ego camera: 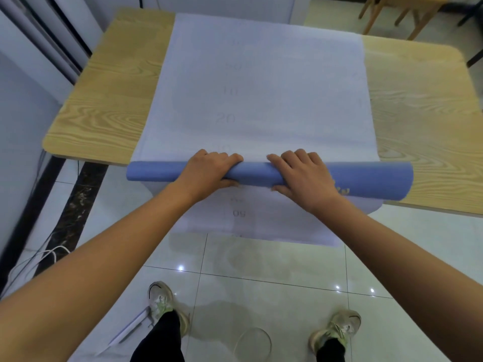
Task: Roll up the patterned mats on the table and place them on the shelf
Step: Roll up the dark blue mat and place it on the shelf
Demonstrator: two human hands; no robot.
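I'd say office-type rm, maybe home: wood-grain desk [109, 100], glossy tile floor [287, 309], loose cables [39, 257] lower left, wooden chair legs [376, 14] upper right.

Faint grey numbers run down the middle of the pale mat [287, 105]: "20" over the table [104, 100], "09" on the near overhang; the others are too blurred.

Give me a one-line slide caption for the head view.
Left hand and right hand grip the blue rolled-up end of a pale mat lying flat on a wooden table.
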